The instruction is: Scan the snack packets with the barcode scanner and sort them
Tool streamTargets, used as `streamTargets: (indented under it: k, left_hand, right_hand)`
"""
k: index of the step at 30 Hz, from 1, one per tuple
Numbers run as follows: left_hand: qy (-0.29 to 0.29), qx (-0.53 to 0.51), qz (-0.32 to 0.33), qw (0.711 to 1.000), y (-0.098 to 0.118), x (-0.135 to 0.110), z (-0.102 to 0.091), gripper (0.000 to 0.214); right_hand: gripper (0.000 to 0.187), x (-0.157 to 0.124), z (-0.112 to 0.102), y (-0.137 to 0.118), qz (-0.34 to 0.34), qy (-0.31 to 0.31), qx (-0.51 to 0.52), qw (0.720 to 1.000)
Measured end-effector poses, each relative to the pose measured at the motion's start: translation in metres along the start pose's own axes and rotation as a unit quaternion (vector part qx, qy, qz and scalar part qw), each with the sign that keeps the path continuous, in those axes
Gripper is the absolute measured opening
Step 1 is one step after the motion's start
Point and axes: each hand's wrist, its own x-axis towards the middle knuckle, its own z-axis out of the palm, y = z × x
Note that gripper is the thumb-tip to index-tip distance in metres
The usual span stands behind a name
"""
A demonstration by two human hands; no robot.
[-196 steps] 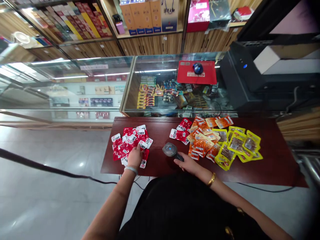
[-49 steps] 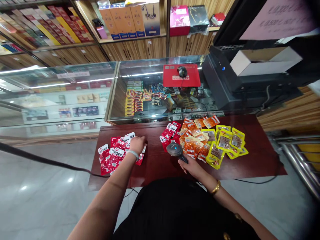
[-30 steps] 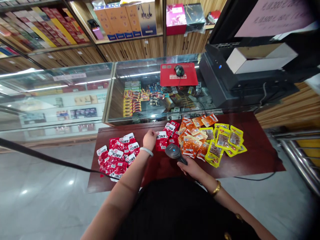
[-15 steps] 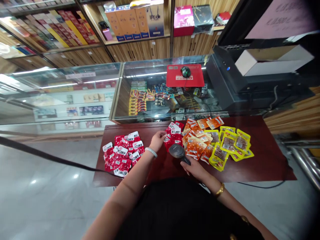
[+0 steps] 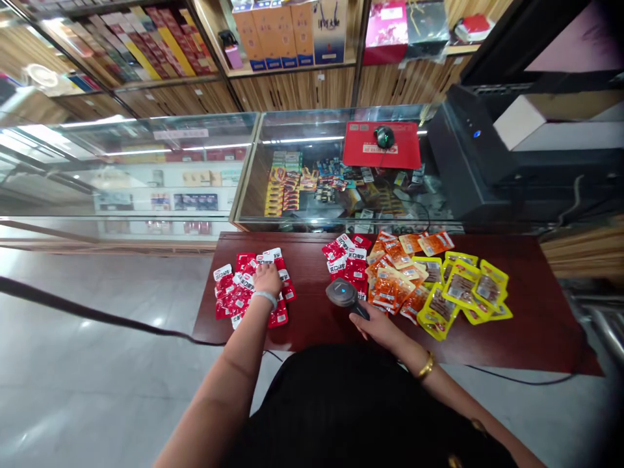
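My left hand (image 5: 268, 279) lies over the left pile of red-and-white snack packets (image 5: 234, 300), touching its top with fingers stretched forward. No packet is visibly gripped in it. My right hand (image 5: 379, 325) is wrapped around the handle of a dark barcode scanner (image 5: 342, 294), whose head points left and carries a small blue light. Just beyond the scanner sits a second group of red-and-white packets (image 5: 347, 255). Orange snack packets (image 5: 390, 286) spread to the right of that group, and yellow-edged packets (image 5: 461, 286) lie further right, overlapping one another.
The dark red tabletop (image 5: 312, 325) adjoins a glass display case (image 5: 302, 208). On the glass lie a red mat (image 5: 355, 153) and a computer mouse (image 5: 385, 136). A dark machine (image 5: 487, 175) bearing a white open box (image 5: 521, 127) stands at right. A black cable hangs at the left.
My left hand has moved left from the middle red packets to the left pile. My right hand still holds the scanner in nearly the same place. The view has shifted slightly.
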Motion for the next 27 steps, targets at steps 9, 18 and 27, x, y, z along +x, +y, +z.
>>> streamTargets:
  k: [9, 18, 27]
  left_hand:
    - [-0.034, -0.229, 0.049, 0.972, 0.029, 0.010, -0.001, 0.044]
    - [0.005, -0.315, 0.106, 0.943, 0.082, 0.006, -0.009, 0.040]
    - [0.004, -0.446, 0.140, 0.884, 0.110, 0.004, -0.001, 0.029]
  right_hand:
    - [0.049, -0.005, -0.002, 0.012, -0.014, 0.010, 0.022, 1.000]
    - [0.049, -0.004, -0.005, 0.009, -0.023, 0.039, 0.017, 0.999]
    - [0.043, -0.007, -0.010, 0.016, -0.005, 0.061, 0.037, 0.997]
